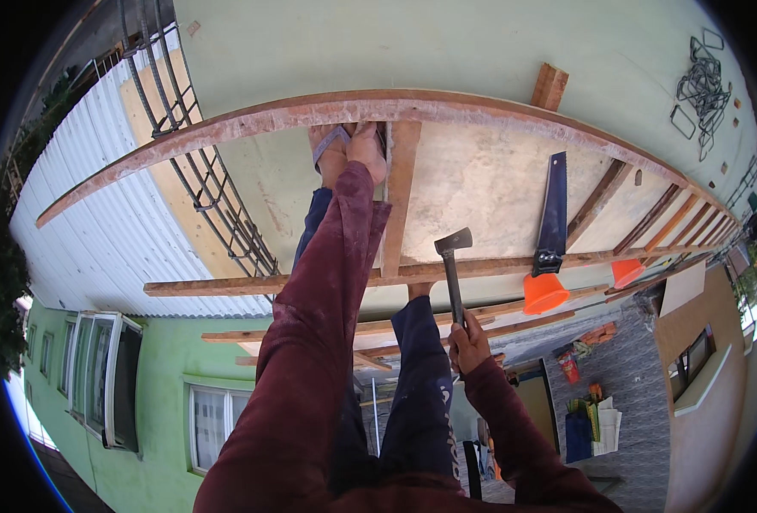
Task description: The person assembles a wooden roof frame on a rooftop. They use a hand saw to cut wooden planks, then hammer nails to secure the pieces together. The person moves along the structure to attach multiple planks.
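Head view: the right hand (470, 344) was closed around the handle of the hatchet (453, 282), its head before the panel (490, 184). The left hand (366, 152) was at the upper beam (481, 106), beside a foot (333, 162); its grip could not be determined.

one hatchet (453, 243), one handsaw (553, 205), two orange objects (546, 296), one wire heap (703, 90)

the maroon top (396, 500) is long-sleeved: the left sleeve (319, 282), at frame centre, carries pale dusty stains (286, 312), and the right sleeve (507, 402), at lower right, looks plain. the trousers (417, 350), at lower centre, are dark navy with white lettering (447, 417) down one side; a greyish sandal strap (329, 144) crosses one foot (332, 161) at upper centre
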{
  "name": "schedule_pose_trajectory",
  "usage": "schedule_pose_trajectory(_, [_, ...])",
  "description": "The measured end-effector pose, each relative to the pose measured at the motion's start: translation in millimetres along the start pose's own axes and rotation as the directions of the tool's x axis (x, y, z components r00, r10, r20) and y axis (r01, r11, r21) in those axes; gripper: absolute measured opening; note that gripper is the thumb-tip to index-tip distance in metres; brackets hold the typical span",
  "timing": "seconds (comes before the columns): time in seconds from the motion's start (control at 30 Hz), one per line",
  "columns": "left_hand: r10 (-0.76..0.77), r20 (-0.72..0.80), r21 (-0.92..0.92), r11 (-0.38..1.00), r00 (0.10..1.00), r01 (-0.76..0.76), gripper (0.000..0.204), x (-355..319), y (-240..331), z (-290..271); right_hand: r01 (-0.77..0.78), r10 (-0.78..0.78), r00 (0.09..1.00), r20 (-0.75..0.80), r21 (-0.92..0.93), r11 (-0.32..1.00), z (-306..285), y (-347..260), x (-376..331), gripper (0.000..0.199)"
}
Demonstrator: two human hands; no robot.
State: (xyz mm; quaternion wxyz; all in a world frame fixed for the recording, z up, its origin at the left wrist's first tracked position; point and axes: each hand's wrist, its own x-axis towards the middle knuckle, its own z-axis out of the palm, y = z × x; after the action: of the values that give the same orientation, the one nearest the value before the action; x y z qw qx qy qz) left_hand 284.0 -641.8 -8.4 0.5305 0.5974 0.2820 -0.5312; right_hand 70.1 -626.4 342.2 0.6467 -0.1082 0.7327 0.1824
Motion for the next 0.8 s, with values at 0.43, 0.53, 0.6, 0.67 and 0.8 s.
schedule_pose_trajectory(0.43, [-0.126, 0.492, 0.548, 0.813, 0.861, -0.194, 0.018, -98, 164, 13, 0.320, -0.339, 0.941, 0.009, -0.351, 0.880, -47, -106, -57, 0.045])
schedule_pose_trajectory(0.53, [0.046, 0.445, 0.524, 0.796, 0.894, -0.303, 0.022, -47, 178, 65, 0.450, -0.472, 0.880, 0.058, -0.421, 0.788, -55, -165, -48, 0.045])
schedule_pose_trajectory(0.6, [0.047, 0.436, 0.566, 0.762, 0.899, -0.315, 0.021, -8, 162, 83, 0.445, -0.446, 0.889, 0.104, -0.422, 0.790, -53, -214, -37, 0.042])
schedule_pose_trajectory(0.67, [0.010, 0.459, 0.592, 0.742, 0.888, -0.314, 0.020, 15, 143, 91, 0.428, -0.425, 0.898, 0.114, -0.456, 0.780, -43, -251, -29, 0.041])
schedule_pose_trajectory(0.8, [0.037, 0.400, 0.661, 0.681, 0.916, -0.316, 0.019, 17, 131, 91, 0.468, -0.438, 0.880, 0.182, -0.488, 0.737, -31, -273, -8, 0.039])
